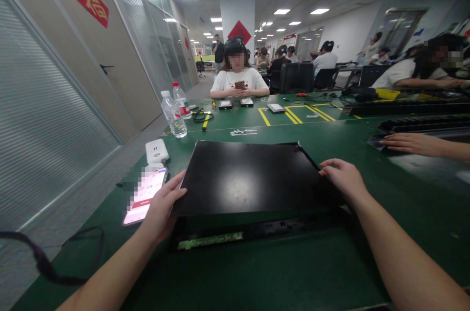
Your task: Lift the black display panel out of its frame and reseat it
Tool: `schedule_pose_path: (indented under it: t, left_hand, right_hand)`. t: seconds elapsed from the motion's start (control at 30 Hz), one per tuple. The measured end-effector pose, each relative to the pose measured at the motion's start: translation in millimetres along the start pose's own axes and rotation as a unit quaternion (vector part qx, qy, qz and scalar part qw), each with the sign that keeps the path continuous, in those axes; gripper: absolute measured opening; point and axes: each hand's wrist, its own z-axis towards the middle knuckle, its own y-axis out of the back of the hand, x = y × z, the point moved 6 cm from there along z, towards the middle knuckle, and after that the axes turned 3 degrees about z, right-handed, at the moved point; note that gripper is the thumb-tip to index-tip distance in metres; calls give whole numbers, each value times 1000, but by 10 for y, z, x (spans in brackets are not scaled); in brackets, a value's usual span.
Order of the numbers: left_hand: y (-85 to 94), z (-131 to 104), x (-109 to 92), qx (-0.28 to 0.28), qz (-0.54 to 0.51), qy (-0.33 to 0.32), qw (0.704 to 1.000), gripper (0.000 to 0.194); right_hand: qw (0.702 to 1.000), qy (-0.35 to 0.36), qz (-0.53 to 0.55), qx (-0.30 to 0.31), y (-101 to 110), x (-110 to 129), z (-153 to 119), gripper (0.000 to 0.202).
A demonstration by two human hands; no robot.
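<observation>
A flat black panel (242, 179) is tilted above a black frame (279, 227) on the green table. My left hand (163, 203) grips the panel's left edge, thumb on top and fingers beneath. At the right edge, my right hand (343, 179) has its fingers curled, with thumb and fingertips at the frame's side; whether they pinch the panel or the frame is unclear. A green strip (211, 240) lies along the frame's near side. The panel hides most of the frame's far part.
A lit phone (147, 193), a white device (156, 151) and two bottles (173, 114) stand or lie at the left. Small drives (276, 108) lie beyond. Another person's hand (411, 144) rests at the right. A person sits opposite on the green table (330, 276).
</observation>
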Motion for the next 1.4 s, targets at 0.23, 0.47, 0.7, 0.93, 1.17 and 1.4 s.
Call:
schedule_pose_path:
  t: [0.23, 0.47, 0.7, 0.93, 1.17, 1.4]
  left_hand:
    - [-68, -40, -47, -13, 13, 14, 1000, 68]
    - [-64, -32, -52, -30, 27, 8, 999, 64]
    - [-10, -20, 9, -14, 24, 11, 1000, 64]
    - [-54, -38, -23, -25, 19, 7, 999, 57]
    - [-63, -51, -39, -40, 33, 3, 999, 58]
    - [-65, -33, 6, -31, 20, -7, 999, 56]
  right_hand:
    - [998, 43, -45, -12, -7, 41, -19, 16]
    - [996, 56, -67, -8, -37, 13, -2, 18]
    - [995, 56, -83, -6, -31, 47, -39, 17]
    - [995, 64, -81, -8, -29, 53, -45, 17]
    - [993, 72, -89, -13, -33, 46, -45, 16]
    - [990, 84, -108, -13, -24, 72, -58, 17]
